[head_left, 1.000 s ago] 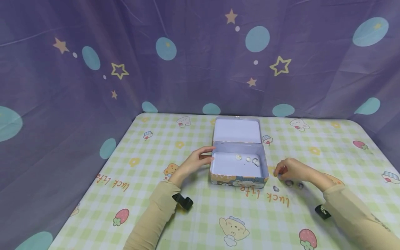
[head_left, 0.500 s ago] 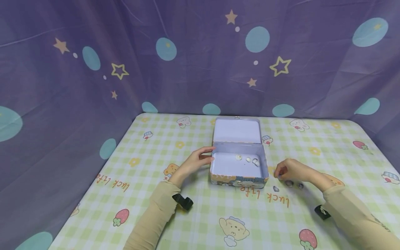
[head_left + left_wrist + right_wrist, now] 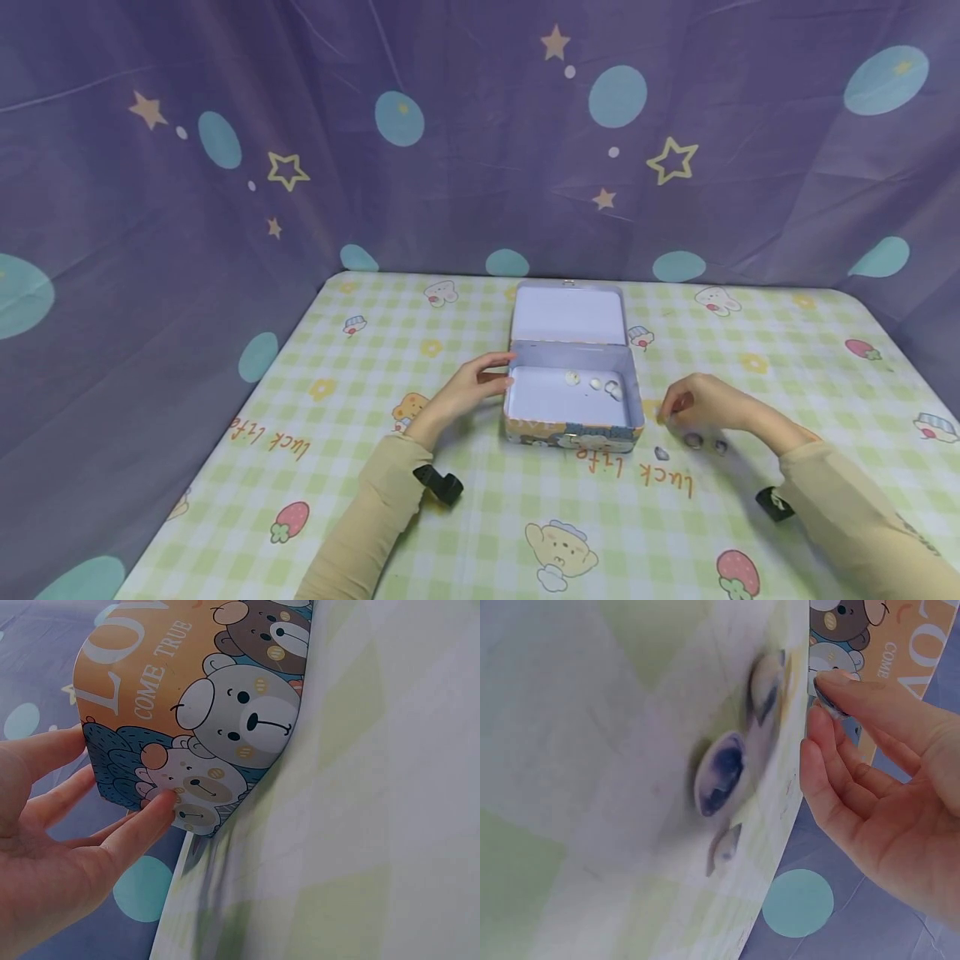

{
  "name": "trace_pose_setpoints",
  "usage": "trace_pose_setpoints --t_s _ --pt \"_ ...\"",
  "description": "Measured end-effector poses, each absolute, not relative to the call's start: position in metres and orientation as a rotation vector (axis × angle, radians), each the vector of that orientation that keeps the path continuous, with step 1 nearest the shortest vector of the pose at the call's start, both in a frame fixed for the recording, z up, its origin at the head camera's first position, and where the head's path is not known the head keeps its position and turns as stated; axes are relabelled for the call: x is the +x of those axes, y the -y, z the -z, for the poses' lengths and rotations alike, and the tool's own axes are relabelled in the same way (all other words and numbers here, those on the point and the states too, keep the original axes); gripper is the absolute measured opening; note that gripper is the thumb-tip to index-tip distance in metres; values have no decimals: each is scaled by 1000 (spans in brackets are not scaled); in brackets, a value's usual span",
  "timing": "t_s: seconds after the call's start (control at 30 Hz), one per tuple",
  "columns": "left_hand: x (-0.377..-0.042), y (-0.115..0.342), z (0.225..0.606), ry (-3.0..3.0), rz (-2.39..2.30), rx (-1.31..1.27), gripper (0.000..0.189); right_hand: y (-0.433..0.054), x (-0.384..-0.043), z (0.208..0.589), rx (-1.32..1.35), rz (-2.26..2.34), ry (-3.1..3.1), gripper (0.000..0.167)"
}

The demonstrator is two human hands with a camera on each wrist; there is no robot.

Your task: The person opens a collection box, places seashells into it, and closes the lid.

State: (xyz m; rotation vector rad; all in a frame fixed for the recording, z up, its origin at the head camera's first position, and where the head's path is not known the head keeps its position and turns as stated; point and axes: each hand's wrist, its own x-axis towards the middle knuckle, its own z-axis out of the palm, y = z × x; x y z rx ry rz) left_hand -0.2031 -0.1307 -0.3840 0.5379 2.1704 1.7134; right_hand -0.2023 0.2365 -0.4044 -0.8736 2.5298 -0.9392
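Observation:
A tin box [image 3: 577,438] with printed bears stands with its lid [image 3: 568,315] swung back. Against its left wall my left hand [image 3: 462,390] rests with outstretched fingers; the left wrist view has the thumb [image 3: 142,832] laid on the bear print. To the right of the tin, my right hand [image 3: 708,403] pinches a small dark seashell [image 3: 829,703] between thumb and fingertips, close over the tablecloth. Several pale shells [image 3: 614,390] lie inside the tin, mostly toward the right. Near my right hand are a grey shell [image 3: 662,454] and two cupped shells [image 3: 693,440], hollows showing.
A green-checked cloth [image 3: 375,517] with cartoon prints covers the table. Purple curtains [image 3: 480,167] hang behind and at both sides. Dark wrist cameras [image 3: 438,484] sit on both sleeves.
My right hand rises slightly from the tablecloth with the seashell pinched in it. My left hand, the tin and the other shells stay where they were.

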Motion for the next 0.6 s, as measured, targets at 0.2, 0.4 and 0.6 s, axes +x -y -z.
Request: trace_pose_setpoints --t_s 0.2,0.4,0.6 --pt "-204 131 384 -2158 -1716 536 46 -237 -204 398 -904 957 -2543 13" --pt "-204 130 384 -2160 -1718 538 46 -238 -205 389 -884 968 -2547 8" --pt "-203 130 384 -2177 -1720 535 45 -238 -210 384 -920 945 -2561 7"
